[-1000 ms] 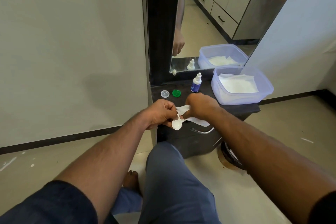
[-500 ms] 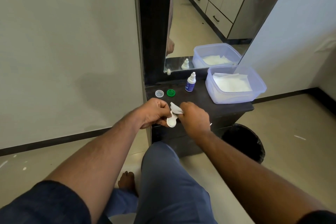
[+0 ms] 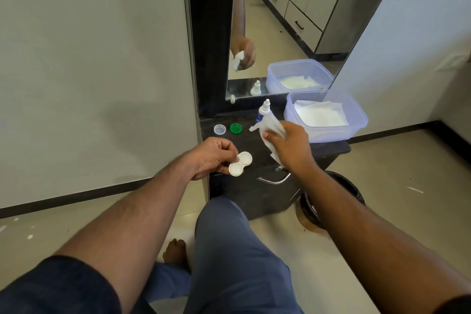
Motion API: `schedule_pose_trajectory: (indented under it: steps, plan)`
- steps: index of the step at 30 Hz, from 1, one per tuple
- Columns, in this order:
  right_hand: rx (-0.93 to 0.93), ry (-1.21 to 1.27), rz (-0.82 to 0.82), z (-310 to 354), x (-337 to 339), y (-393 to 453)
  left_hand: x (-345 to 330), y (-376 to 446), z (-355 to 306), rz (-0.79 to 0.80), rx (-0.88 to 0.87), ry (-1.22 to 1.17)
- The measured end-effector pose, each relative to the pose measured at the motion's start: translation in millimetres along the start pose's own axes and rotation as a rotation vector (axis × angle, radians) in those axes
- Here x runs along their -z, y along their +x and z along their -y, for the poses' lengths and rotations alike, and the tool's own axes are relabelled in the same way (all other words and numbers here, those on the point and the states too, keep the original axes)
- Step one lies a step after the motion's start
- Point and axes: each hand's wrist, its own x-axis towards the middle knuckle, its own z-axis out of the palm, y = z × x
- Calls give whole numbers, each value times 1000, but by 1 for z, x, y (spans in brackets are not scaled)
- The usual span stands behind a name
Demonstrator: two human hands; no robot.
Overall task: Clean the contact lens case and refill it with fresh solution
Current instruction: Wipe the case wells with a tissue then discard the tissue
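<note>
A seated person holds an open contact lens case in one hand and a tissue in the other, in front of a low black cabinet with a mirror

At the centre of the frame the left hand (image 3: 212, 158) pinches the white contact lens case (image 3: 240, 163), both wells uncapped and facing up, just over the front edge of the black cabinet top (image 3: 257, 145). To its right the right hand (image 3: 290, 146) grips a crumpled white tissue (image 3: 270, 130), apart from the case. Behind, on the cabinet top, lie a clear cap (image 3: 219, 129) and a green cap (image 3: 236, 128) side by side, a small solution bottle (image 3: 263, 112), and a translucent tub (image 3: 328, 132) of tissues at centre right
</note>
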Motion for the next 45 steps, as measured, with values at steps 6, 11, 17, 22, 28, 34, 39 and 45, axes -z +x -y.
schedule_pose_trajectory:
  steps: [6, 11, 17, 22, 28, 34, 39, 45]
  plan:
    - [479, -360, 313, -4, -15, -2, -2, -1, 0, -12, 26, -12]
    - [523, -438, 528, -11, -7, -1, -5, -5, -4, -19, 17, -23]
    - [349, -224, 528, -7, -4, 5, -4, -5, -2, -25, 7, 17]
    - [530, -454, 513, -4, -12, 9, -4, -4, -2, -23, 1, 60]
    - [809, -779, 545, 5, -15, 10, -3, -4, -3, -44, 11, 98]
    - [607, -784, 565, 8, -21, 12, -3, -2, -2, -61, 15, 54]
    - [196, -448, 403, -3, -29, -4, -7, -4, -2, -121, 7, 84]
    - [356, -638, 310, -4, -36, -5, -9, -6, 0, -160, -15, 66]
